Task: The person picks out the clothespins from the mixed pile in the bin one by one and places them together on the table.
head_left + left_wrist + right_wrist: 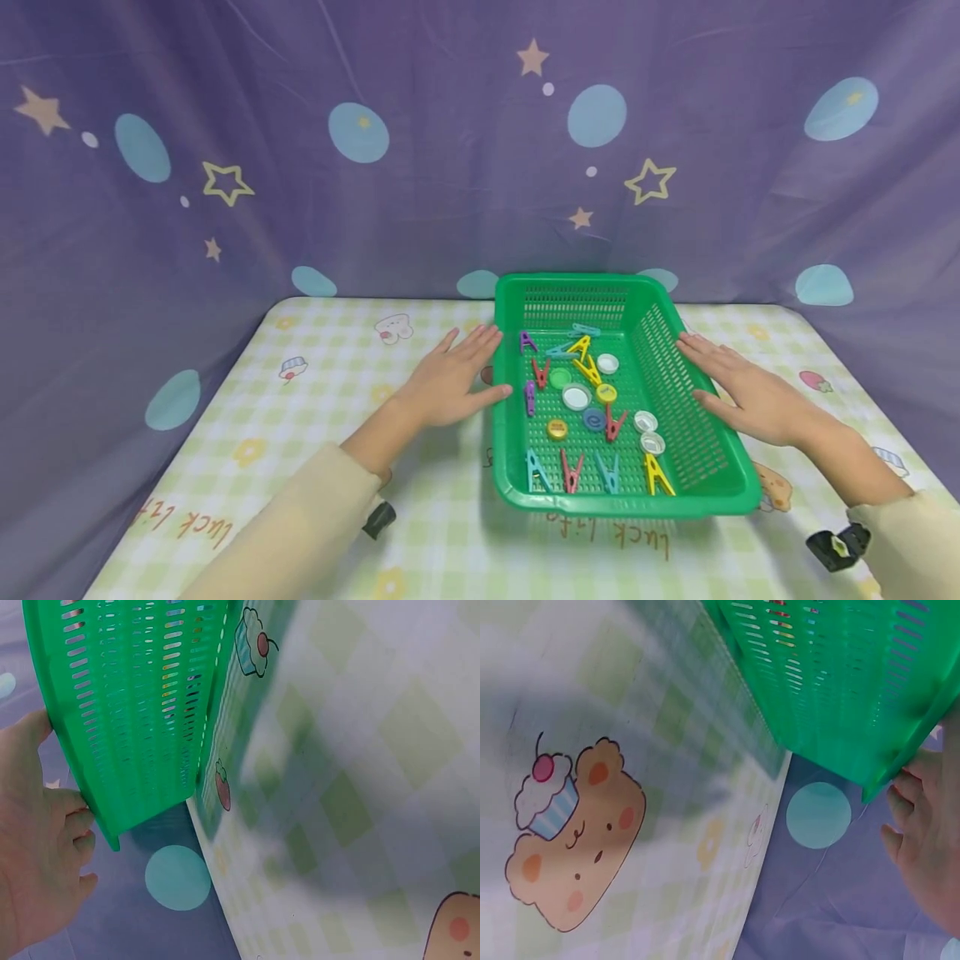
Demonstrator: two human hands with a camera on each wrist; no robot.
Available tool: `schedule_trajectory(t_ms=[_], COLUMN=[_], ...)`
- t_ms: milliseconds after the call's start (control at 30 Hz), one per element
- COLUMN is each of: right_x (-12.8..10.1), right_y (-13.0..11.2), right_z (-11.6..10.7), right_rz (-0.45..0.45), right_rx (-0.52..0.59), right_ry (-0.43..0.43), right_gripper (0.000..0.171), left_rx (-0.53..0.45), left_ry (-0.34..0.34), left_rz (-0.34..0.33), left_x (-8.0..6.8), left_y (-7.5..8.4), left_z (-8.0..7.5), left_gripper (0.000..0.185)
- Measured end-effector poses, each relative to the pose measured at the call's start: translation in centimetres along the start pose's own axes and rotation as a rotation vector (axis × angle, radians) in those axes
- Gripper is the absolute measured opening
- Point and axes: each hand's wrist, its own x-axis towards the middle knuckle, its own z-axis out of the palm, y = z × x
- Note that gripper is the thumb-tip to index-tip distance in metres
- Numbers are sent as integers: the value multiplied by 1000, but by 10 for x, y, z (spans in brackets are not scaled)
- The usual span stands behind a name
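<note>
Green basket (622, 504) holds clothespins (530, 398), plain only in the head view.

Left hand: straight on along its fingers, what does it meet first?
Most likely the left rim of the green basket. The left hand is right at that side, touching or nearly so; depth there is hard to judge.

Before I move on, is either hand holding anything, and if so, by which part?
Nothing is gripped: the left hand and right hand just touch the green basket at opposite sides of its rim, fingers extended.
</note>
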Motion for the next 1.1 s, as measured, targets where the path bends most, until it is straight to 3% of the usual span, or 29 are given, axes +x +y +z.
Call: schedule_trajectory(t_ms=[333,567,800,1100], right_x=[2,0,-3,-3], right_y=[5,4,5,5], right_z=[-1,-3,-4,-2], right_rz=[-78,-74,-9,-28], right_rx=[-30,-48,-8,-23], right_ry=[68,23,-28,-15], right_gripper=[66,67,68,67], left_rx=[16,31,77,189], left_ry=[-4,-23,-103,-292], left_rz=[9,33,84,143], left_x=[4,11,29,60], left_y=[-3,0,11,27], left_z=[-7,-18,-30,-43], left_gripper=[84,84,82,72])
